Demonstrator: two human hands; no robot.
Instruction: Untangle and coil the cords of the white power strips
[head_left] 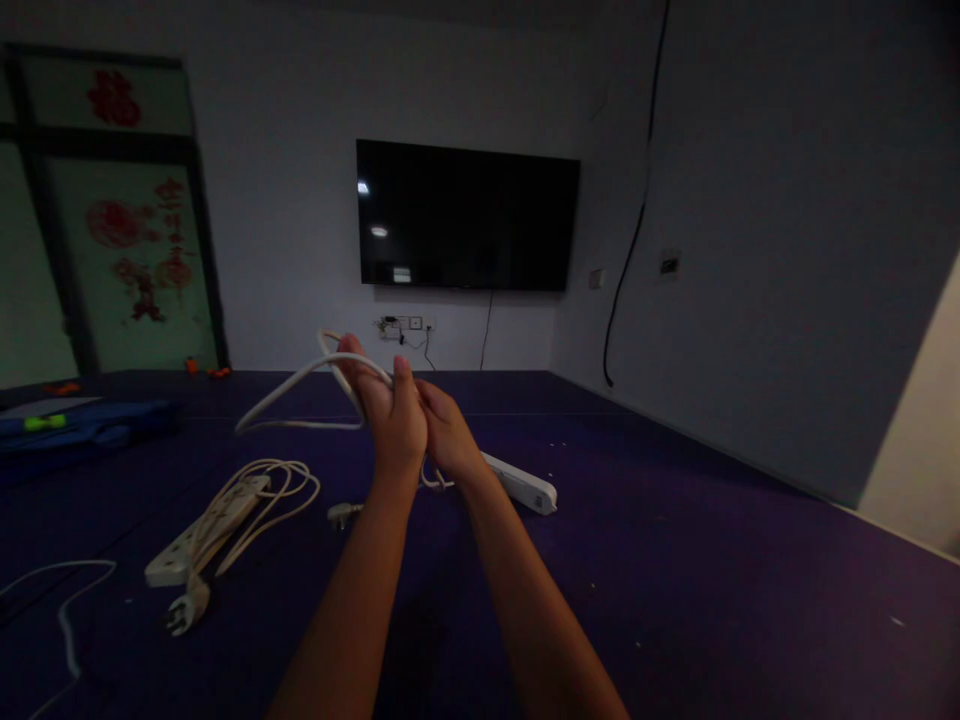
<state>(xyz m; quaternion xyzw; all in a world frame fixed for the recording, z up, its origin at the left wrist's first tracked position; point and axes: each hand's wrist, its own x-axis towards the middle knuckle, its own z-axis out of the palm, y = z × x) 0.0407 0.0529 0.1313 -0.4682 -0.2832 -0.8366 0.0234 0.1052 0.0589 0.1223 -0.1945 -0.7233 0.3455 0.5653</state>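
My left hand [394,420] is closed around a looped white power cord [289,385], whose loops stick out to the left of the fingers. Right against it, my right hand [448,425] is also closed on the cord, though its fingertips are mostly hidden. Behind my right forearm lies a white power strip [529,488], partly covered by the arm. A white plug [343,514] rests on the purple surface just left of my left wrist. Short bends of cord show below the hands, between the two wrists.
Another power strip [176,560] with its cord coiled over it and a plug [187,607] lies at left. A thin white cable [67,630] is at the near left. Farther back are blue fabric [112,425] and a green object [45,423]. A television [469,218] hangs on the wall.
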